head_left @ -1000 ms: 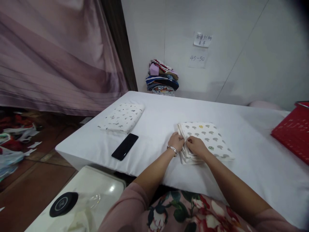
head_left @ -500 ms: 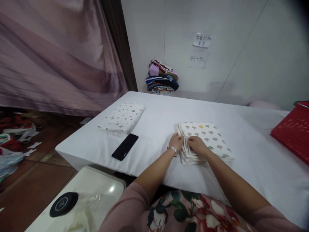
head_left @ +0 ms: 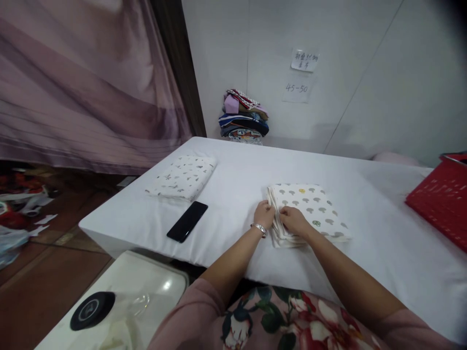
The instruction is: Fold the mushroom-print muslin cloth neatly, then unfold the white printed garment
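Note:
A folded white cloth with grey mushroom prints (head_left: 310,201) lies on the white-covered table (head_left: 233,165), its layered edges facing left. My left hand (head_left: 264,215), with a silver bracelet at the wrist, pinches those layers from the left side. My right hand (head_left: 293,220) grips the cloth's edge just to the right of it, fingers closed. Farther left on the table lies a second folded white cloth with small leaf-like prints (head_left: 184,177). Between that cloth and my left arm is a black phone (head_left: 188,221).
A red basket (head_left: 441,199) stands at the table's right. Stacked folded clothes (head_left: 243,116) sit beyond the back edge, by the wall. A white surface at lower left holds a round black object (head_left: 92,310). A pink curtain (head_left: 83,82) hangs at left.
The whole view has shifted slightly. My right hand's fingers have moved a little to the left along the cloth's edge; both hands remain on the cloth.

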Action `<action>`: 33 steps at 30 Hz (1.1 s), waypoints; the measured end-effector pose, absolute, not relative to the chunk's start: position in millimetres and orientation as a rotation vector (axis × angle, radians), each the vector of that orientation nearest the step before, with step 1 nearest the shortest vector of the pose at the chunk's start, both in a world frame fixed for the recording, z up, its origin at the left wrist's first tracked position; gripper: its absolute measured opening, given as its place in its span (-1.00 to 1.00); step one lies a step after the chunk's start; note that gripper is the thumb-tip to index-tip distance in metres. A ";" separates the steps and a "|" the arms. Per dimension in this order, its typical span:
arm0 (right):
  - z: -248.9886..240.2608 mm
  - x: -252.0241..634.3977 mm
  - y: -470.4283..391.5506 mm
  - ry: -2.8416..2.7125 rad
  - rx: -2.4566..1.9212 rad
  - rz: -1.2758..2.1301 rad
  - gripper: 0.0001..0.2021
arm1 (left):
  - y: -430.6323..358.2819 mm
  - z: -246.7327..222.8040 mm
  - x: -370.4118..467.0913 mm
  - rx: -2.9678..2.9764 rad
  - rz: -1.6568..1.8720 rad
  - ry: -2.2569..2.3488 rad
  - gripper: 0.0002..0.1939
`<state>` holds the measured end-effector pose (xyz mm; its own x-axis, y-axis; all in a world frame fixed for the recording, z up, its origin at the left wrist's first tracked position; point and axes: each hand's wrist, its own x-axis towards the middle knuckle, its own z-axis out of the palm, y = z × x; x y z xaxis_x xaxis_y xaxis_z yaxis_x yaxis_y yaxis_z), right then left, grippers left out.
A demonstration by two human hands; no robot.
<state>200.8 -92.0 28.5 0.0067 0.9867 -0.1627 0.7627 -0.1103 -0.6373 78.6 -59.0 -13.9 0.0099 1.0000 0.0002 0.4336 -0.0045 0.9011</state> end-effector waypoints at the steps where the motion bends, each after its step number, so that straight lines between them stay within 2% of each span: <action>1: 29.0 199.5 -92.2 -1.820 -1.923 0.808 -0.91 | -59.0 -14.6 78.5 1.540 0.961 1.518 -0.82; 8: 26.3 196.4 -90.8 -1.934 -1.991 0.674 -0.82 | -59.1 -13.3 76.6 1.524 0.921 1.510 -0.82; 17: 25.5 200.8 -91.1 -1.945 -1.938 0.655 -0.88 | -60.2 -9.5 76.2 1.502 0.901 1.527 -0.82; 23: 24.3 206.0 -94.3 -1.760 -1.840 0.909 -0.88 | -59.2 -8.7 74.5 1.507 0.892 1.493 -0.77; 27: 24.9 198.5 -95.7 -1.848 -1.924 0.714 -0.89 | -57.4 -10.8 74.9 1.490 0.881 1.505 -0.80; 33: 24.6 188.3 -92.7 -1.987 -2.133 0.481 -0.77 | -56.2 -14.4 75.8 1.485 0.879 1.504 -0.81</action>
